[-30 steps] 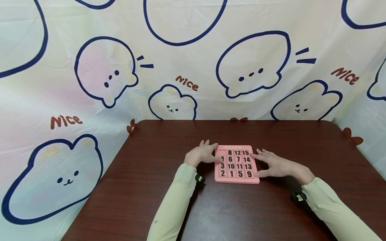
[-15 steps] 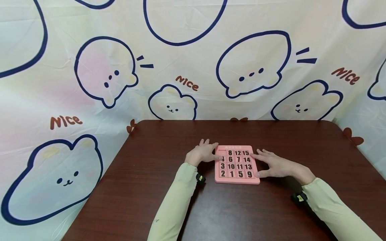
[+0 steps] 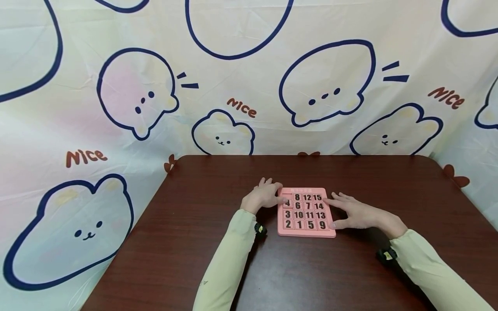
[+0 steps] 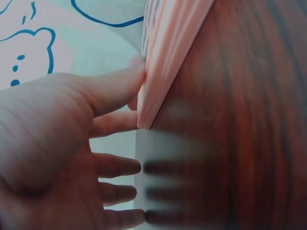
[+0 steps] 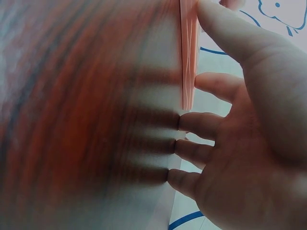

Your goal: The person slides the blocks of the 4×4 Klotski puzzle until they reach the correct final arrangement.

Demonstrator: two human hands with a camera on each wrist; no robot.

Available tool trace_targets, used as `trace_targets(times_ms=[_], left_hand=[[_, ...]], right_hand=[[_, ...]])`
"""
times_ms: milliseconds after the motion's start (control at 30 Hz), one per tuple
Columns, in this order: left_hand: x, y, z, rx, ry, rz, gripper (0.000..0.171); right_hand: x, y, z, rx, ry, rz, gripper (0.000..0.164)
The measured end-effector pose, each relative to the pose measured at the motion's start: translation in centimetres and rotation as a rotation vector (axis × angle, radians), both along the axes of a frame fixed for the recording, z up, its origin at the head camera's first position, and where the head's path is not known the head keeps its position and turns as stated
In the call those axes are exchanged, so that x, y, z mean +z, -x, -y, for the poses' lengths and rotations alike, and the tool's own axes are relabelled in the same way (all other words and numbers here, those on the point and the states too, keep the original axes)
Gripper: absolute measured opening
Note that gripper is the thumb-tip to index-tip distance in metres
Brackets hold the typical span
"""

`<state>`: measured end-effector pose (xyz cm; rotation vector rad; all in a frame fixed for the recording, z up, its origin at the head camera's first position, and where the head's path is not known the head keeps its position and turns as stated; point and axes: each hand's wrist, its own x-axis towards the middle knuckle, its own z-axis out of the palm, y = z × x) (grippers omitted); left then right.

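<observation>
A pink sliding number puzzle (image 3: pixel 306 233) lies flat on the brown table, black numbers on its tiles. My left hand (image 3: pixel 263 196) is at its left edge, fingers extended, index finger by the top left corner. The left thumb (image 4: pixel 117 88) reaches over the frame and touches the tile numbered 4 (image 3: pixel 287 204), partly covering it. That tile sits a little higher than the 6 beside it, at the vacant top left slot. On the right, my right hand (image 3: pixel 358 214) rests with spread, straight fingers; its thumb and index finger touch the puzzle's right edge (image 5: pixel 188 57).
The dark wooden table (image 3: pixel 311 272) extends on all sides of the puzzle. Behind it hangs a pale cloth (image 3: pixel 268 86) printed with blue-outlined cartoon animals. Black wrist straps (image 3: pixel 386 255) sit below both pale green sleeves (image 3: pixel 223 259).
The left hand and its thumb have shifted slightly away from the body and to the right. Tile 4 has slid upward toward the vacant top left slot. The right hand has stayed put.
</observation>
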<state>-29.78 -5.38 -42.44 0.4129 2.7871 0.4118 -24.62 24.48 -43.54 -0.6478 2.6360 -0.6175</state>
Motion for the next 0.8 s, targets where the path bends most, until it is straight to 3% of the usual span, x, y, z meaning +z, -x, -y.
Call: trace_targets(times_ms=[267, 433, 633, 800], left_hand=[[-0.04, 0.22, -0.44, -0.010, -0.009, -0.061, 0.033], [-0.24, 0.18, -0.49, -0.022, 0.011, -0.042, 0.043], [-0.21, 0.00, -0.52, -0.031, 0.019, 0.031, 0.075], [-0.14, 0.05, -0.70, -0.026, 0.026, 0.009, 0.070]], right_hand=[[-0.11, 0.03, -0.09, -0.016, -0.015, 0.012, 0.092], [-0.28, 0.03, -0.14, -0.014, -0.017, 0.012, 0.091], [-0.26, 0.03, -0.23, -0.005, -0.014, 0.010, 0.090], [-0.23, 0.03, -0.34, 0.005, -0.007, 0.002, 0.089]])
